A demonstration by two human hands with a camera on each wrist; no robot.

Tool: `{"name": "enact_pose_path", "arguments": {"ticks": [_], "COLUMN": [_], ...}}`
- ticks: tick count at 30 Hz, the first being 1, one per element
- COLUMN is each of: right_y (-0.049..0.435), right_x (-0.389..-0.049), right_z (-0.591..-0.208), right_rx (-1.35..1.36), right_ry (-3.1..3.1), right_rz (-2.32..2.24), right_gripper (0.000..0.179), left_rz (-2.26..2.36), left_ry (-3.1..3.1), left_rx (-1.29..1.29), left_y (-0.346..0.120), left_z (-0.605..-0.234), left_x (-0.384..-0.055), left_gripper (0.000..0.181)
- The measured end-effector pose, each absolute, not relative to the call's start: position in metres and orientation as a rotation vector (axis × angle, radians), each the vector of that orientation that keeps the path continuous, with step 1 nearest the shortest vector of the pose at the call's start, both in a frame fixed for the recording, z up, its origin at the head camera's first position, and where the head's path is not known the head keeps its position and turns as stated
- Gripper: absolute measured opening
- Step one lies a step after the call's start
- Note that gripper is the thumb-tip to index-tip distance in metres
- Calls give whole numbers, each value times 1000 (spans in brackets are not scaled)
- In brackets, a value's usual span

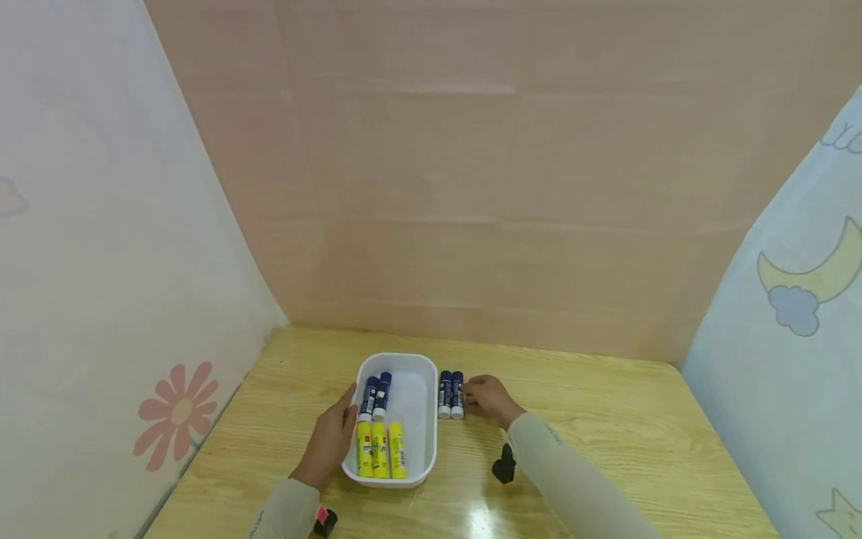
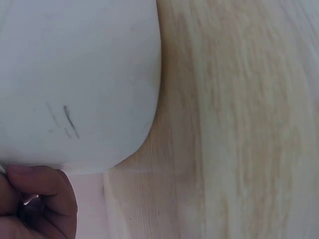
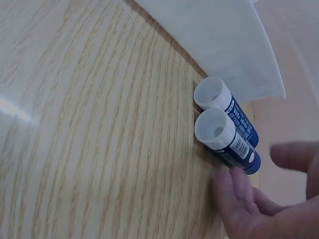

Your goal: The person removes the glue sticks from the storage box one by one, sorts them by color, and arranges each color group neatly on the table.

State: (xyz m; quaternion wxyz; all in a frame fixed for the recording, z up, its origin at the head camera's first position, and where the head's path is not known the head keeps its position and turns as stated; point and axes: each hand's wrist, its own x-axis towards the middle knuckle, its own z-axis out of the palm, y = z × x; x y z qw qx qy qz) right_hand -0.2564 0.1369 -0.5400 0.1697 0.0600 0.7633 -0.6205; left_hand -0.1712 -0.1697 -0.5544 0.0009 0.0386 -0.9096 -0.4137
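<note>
My left hand (image 1: 331, 438) holds the left rim of a white plastic tray (image 1: 419, 397); its curled fingers meet the tray's edge in the left wrist view. Inside lie two dark blue glue sticks (image 1: 382, 395) with white ends at the back left, and three yellow glue sticks (image 1: 379, 451) at the front. Two more blue glue sticks (image 1: 445, 394) lie side by side on the table, just right of the tray. Beside the outer glue stick (image 3: 234, 142), my right hand (image 1: 491, 400) has its thumb and fingers apart, with nothing gripped between them.
The wooden table (image 1: 592, 419) extends to both sides of the tray. Behind it stands a tan wall covering (image 1: 471, 187). Pale printed sheets flank it, one with a flower (image 1: 180, 412) on the left and one with a moon (image 1: 818, 269) on the right.
</note>
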Motion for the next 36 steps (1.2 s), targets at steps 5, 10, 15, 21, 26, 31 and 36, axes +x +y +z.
{"name": "enact_pose_path", "arguments": {"ticks": [5,10,15,21,26,31,36], "right_y": [128,106,80,60,44,32,23], "right_x": [-257,-258,-249,-245,-243,-245,-248], "right_z": [-533,-516,-494,-489,-489,-497,-507], "right_rx": [187,118,28,-108,-88,-41,33], "right_ry": [2296,2284,2117,1854,1712,1744,1785], "right_rz": [-1860,-2011,-2102,-2062,-1999,-1938,-1891], "right_gripper": [46,37,37,47,52,50,48], "left_rz": [-1314,-1318,-1330,-1335,-1331,-1357,-1363], "left_ry": [-2850,-2836,-2847,-2827,-2826,-2813,-2807], "left_rx": [106,103,123,99,106,103,76], "left_y": [-172,-175,-176,-175,-176,-177,-177], "left_z": [-557,-558,-558,-564,-566,-564,-563], "left_x": [-172,-173,-171,-172,-172,-172,-172], "left_gripper": [51,50,51,51,51,51,50]}}
